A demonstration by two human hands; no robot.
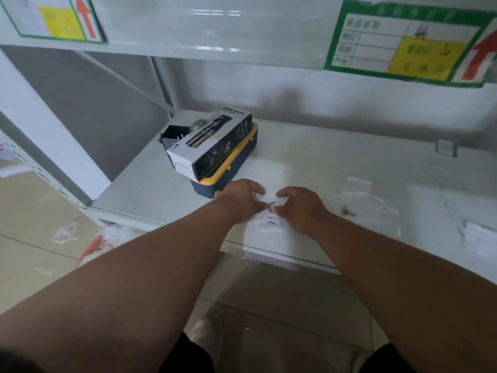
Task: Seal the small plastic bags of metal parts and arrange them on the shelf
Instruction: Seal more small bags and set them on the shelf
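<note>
Head view: curled fingers (256, 190) of the left hand (239, 200) and right hand (301, 208) pinch 1 clear bag (269, 204) from either side, near the shelf's (336, 162) front edge. Its metal part (270, 205) lies slanted. A toolbox (242, 157) sits just left; more bags (357, 200) lie right, bare shelf behind.

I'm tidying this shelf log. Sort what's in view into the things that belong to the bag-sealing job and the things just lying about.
Job:
- small plastic bag with metal parts, held by left hand and right hand
- other small bags lying to the right
- shelf

Lying about:
- spray bottle box
- yellow-and-blue case under it
- green-bordered labels
</note>
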